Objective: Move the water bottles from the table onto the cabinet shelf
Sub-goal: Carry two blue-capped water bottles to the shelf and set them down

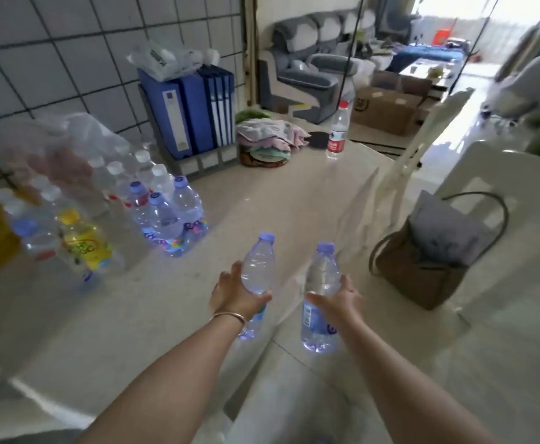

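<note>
While we hold a bottle in each hand, a broad bare stretch of the pale, glossy worktop (pixel 294 193) lies ahead, its near edge passing beneath our forearms and its right edge dropping beside a white chair (pixel 428 129). Our left hand (pixel 233 294) has its grip wrapped around the waist of the left bottle (pixel 257 267), thumb in front, a thin bangle (pixel 230 317) at the wrist. Our right hand (pixel 339 299) pinches the right bottle (pixel 321 283) at its middle, fingers (pixel 318 298) across the front. Both bottles are clear ribbed plastic with lilac caps, upright, apart from each other. To the left a cluster of bottles (pixel 163 213) stands on the worktop, some in shrink wrap. A brown bag (pixel 416 270) sits on the seat to our right.
</note>
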